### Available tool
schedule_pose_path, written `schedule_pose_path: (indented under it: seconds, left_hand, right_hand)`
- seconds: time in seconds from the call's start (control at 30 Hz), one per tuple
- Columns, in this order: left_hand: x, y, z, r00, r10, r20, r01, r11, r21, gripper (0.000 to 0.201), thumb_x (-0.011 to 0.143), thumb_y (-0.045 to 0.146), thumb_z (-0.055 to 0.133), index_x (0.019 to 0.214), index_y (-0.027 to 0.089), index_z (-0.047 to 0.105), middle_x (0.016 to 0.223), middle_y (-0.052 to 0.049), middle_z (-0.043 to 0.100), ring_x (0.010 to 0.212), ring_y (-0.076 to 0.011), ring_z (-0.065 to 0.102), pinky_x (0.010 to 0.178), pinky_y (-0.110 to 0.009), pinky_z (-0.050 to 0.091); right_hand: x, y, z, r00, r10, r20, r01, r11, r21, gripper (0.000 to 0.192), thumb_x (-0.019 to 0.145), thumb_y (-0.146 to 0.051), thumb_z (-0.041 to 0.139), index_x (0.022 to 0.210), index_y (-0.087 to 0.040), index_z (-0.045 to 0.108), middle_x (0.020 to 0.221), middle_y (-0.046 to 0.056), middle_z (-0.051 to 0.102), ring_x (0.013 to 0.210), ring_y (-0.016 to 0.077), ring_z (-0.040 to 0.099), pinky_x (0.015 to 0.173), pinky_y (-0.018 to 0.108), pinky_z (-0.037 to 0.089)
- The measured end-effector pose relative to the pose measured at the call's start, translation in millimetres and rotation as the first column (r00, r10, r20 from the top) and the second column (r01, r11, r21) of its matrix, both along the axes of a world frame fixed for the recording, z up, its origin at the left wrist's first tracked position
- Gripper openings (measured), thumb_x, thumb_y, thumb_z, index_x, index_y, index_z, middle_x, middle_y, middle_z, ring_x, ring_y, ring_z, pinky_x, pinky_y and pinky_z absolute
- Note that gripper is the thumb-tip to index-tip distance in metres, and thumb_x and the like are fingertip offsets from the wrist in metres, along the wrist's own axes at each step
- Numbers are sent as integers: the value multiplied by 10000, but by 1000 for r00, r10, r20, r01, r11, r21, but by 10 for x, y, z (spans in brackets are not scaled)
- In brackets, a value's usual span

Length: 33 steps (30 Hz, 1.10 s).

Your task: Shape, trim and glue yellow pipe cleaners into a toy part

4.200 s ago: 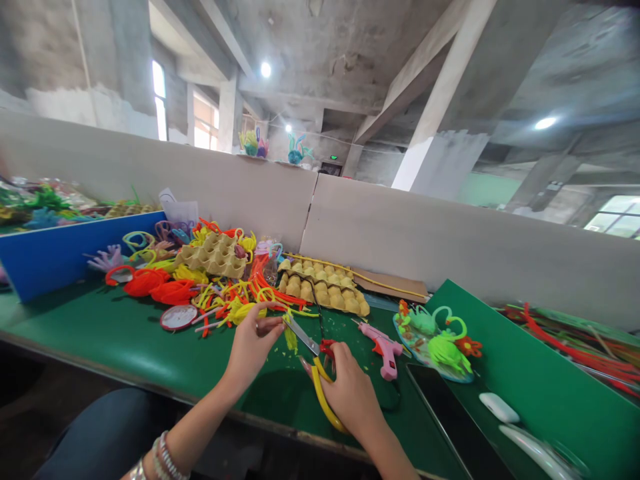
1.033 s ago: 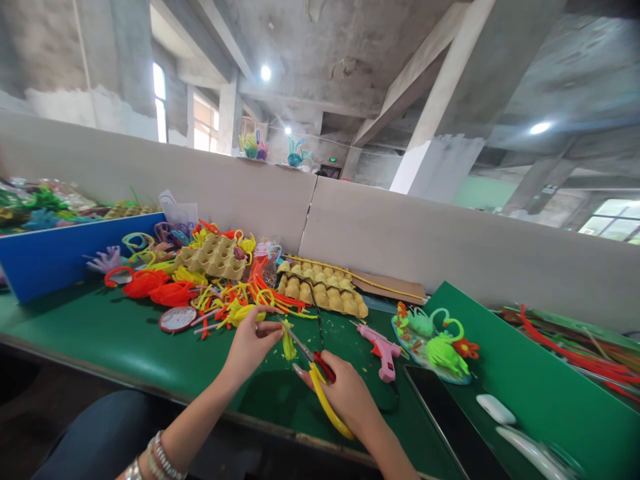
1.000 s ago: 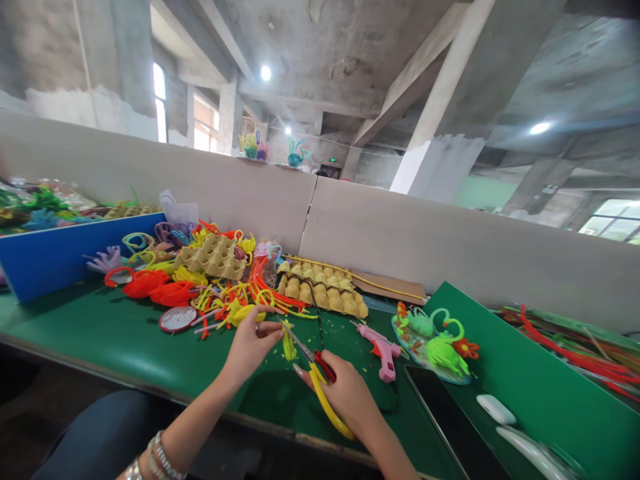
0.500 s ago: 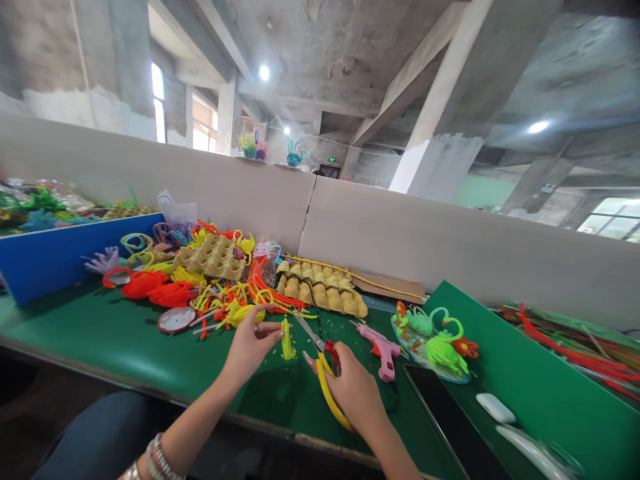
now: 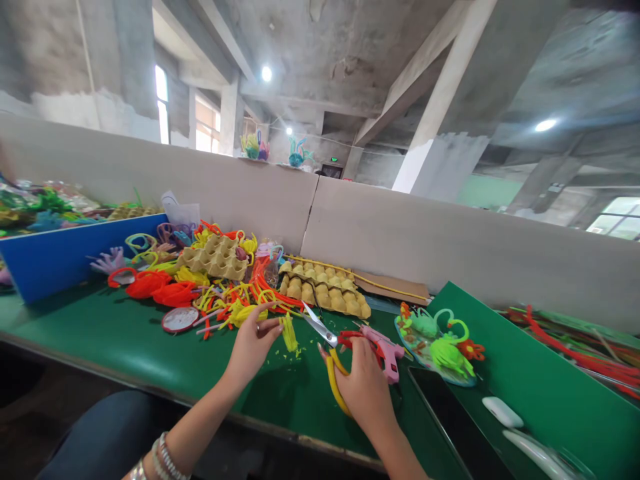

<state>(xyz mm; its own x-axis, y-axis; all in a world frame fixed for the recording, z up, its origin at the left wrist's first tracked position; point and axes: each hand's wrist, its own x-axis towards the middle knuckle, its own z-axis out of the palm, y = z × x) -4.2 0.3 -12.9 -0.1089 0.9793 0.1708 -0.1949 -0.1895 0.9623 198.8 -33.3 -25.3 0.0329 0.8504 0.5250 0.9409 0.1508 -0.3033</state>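
Observation:
Between the thumb and fingertips of my left hand hangs a small bundle of yellow pipe cleaners, its loose ends pointing down. My right hand is closed around the red and yellow handles of a pair of scissors. The blades are slightly parted and point up and left, a little to the right of the bundle and apart from it. Small yellow clippings are scattered on the green table below.
A pink glue gun lies beyond my right hand. Right of it are a craft piece with green swans and a black phone. Egg trays and heaped red and yellow pipe cleaners lie behind. Blue and green dividers flank the table.
The scissors have drawn away to the right and up from the yellow bundle, with their blades more visible. My left hand still holds the bundle, now tilted slightly.

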Motion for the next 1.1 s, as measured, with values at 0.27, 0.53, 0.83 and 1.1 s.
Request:
schedule_pose_path:
  seconds: [0.27,0.53,0.83,1.1]
  left_hand:
    - [21,-11,14,993,-112,33,110,992,54,514,666,305,670,1139,165,529,872,-68,695,902,-226,654,746,-317,512]
    - [25,-13,29,991,-130,5,129,987,90,550,691,332,647,1196,169,504,918,-79,711,1042,-241,611,904,-357,452]
    - [-30,-25,-12,928,77,-366,-14,985,172,358,807,235,508,1162,201,543,1039,-82,683,959,-220,612,833,-357,461]
    - [-193,44,-5,650,305,-696,-47,931,363,310,830,210,481,1132,225,550,915,-67,692,827,-215,642,784,-363,488]
  right_hand:
    - [-225,-131,19,959,225,-172,-264,931,-254,185,806,-379,480,915,-231,471,881,26,624,777,200,628,584,261,428]
    - [-239,-121,-4,979,166,-116,-191,945,-264,194,819,-387,474,909,-217,487,890,37,625,821,208,635,631,266,439]
    - [-49,-20,74,994,-101,52,110,971,-214,223,811,-402,513,898,-197,520,968,73,607,936,238,600,632,285,439]
    - [429,91,94,975,-156,161,213,867,-451,217,743,-324,588,843,-138,639,897,129,671,841,255,650,696,313,474]
